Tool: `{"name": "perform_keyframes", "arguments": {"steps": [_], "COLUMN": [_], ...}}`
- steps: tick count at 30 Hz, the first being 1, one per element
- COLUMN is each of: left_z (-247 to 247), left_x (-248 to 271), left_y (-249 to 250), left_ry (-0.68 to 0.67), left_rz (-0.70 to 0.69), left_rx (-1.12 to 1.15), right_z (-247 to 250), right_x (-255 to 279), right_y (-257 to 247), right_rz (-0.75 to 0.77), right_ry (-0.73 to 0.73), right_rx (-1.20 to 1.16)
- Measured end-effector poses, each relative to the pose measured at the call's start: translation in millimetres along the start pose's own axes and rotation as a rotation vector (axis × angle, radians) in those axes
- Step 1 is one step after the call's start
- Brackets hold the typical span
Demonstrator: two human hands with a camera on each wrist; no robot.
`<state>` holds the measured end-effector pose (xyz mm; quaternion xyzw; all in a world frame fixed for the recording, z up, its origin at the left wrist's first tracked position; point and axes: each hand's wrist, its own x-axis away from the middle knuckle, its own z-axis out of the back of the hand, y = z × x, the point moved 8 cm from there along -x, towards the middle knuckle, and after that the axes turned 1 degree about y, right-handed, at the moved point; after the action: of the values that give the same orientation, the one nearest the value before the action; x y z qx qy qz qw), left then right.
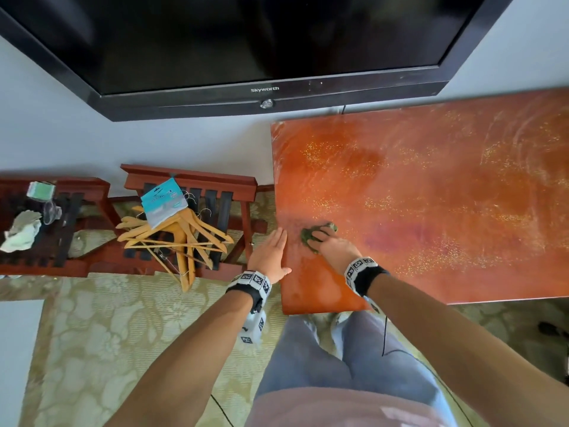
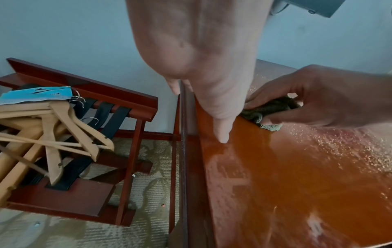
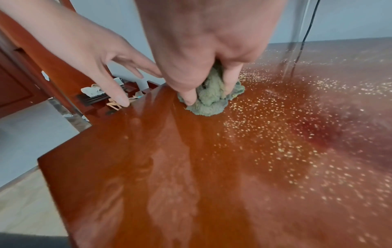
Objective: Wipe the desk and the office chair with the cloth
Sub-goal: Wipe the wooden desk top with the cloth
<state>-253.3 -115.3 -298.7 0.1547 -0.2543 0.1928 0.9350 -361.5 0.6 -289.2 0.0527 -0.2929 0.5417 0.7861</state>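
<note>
Right-hand fingers (image 3: 189,97) are curled into the green cloth (image 3: 212,100), pressed low centre on the desk (image 1: 431,211); left hand (image 1: 271,254) is laid flat, fingers straight, likely bracing the edge.

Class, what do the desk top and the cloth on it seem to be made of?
Desk top: probably wood under a glossy reddish lacquer; it mirrors the hands in the right wrist view. Cloth: soft, looped grey-green fabric, perhaps terry or microfibre; it bunches.
</note>
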Motion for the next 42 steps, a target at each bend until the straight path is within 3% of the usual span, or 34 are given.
{"name": "perform_keyframes", "arguments": {"steps": [3, 7, 10, 17, 24, 29, 32, 38, 42], "left_z": [-5.7, -8.7, -7.6, 0.7, 5.8, 12.9, 17.1, 33.9, 14.9], "left_x": [-5.6, -7.9, -7.3, -11.2, -9.9, -8.8, -6.1, 3.7, 9.0], "left_y": [-0.7, -4.8, -6.3, 0.7, 8.0, 10.0, 9.6, -11.1, -29.2], "left_ry": [-0.059, -0.094, -0.097, -0.086, -0.077, -0.094, -0.082, 0.117, 0.007], "left_rz": [-0.039, -0.065, -0.078, -0.034, 0.061, 0.08, 0.081, 0.195, 0.281], "left_rx": [-0.112, -0.136, -0.162, -0.183, -0.094, -0.042, 0.007, 0.201, 0.267], "right_z": [-10.9, -33.3, -35.8, -30.7, 42.4, 49.9, 29.1, -15.4, 2.6], "right_x": [6.8, 25.1, 34.4, 13.1, -61.4, -75.2, -59.4, -18.4, -26.4], "right_y": [-8.6, -20.9, -22.3, -11.0, 48.9, 52.3, 37.1, 1.6, -14.7], "right_rz": [0.027, 0.194, 0.208, 0.396, 0.088, 0.08, 0.187, 0.441, 0.541], "right_ry": [-0.009, -0.086, -0.066, -0.106, 0.032, 0.006, -0.011, -0.164, -0.172], "right_rx": [0.004, 0.105, 0.11, 0.175, 0.036, 0.065, 0.152, 0.249, 0.253]}}
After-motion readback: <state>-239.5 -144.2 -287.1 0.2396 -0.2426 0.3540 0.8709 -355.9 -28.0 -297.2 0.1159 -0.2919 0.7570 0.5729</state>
